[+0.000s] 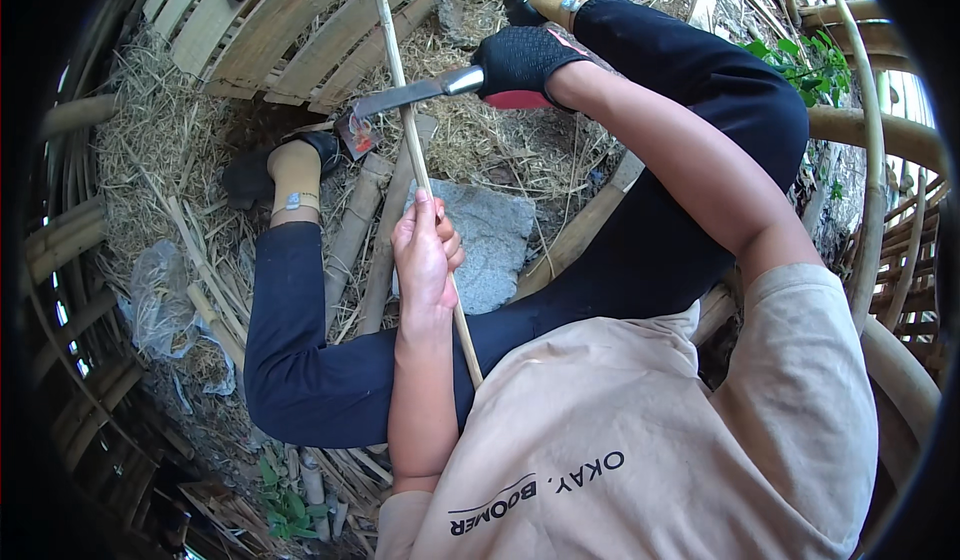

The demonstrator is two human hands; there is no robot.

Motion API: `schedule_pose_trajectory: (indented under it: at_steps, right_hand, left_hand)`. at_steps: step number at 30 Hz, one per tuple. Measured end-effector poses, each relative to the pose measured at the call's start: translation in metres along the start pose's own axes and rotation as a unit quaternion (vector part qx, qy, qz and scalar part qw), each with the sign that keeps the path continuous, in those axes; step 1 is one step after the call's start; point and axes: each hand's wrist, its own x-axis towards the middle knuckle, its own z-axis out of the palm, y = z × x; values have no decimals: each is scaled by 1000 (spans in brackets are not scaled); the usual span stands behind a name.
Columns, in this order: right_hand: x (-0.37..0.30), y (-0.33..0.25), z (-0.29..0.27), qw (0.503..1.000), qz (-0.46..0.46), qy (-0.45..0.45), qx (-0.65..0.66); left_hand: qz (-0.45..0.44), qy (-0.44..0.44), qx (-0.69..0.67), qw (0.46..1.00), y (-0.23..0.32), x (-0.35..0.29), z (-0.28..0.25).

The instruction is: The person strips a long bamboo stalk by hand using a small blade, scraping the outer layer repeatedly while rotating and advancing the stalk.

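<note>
The left hand [425, 255], bare, was closed around the stick [416, 150], with its thumb along it, slightly toward 9 o'clock from the middle of the view. The stick's far end pointed to 11 o'clock, and its near end reached the shirt [600, 410]. At 12 o'clock, the right hand [525, 68], wearing a glove [507, 52], was wrapped around the handle of the knife [385, 104]. The blade crossed the stick; whether it cut in, I could not tell. The stone [490, 240] lay at 3 o'clock from the left hand.
</note>
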Motion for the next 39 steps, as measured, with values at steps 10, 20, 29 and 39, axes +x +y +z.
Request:
schedule_pose_trajectory:
  at_steps: [10, 20, 29, 39]
  right_hand:
    - [21, 25, 9, 999, 43, 19, 18]
    - [14, 21, 3, 1000, 19, 11, 3]
    - [27, 30, 13, 999, 31, 21, 23]
    - [1, -14, -6, 997, -59, -58, -6]
  left_hand:
    - [1, -2, 8, 1000, -3, 4, 3]
    - [1, -8, 3, 1000, -2, 3, -1]
    - [5, 13, 11, 1000, -2, 3, 1]
    - [23, 38, 27, 999, -1, 1, 2]
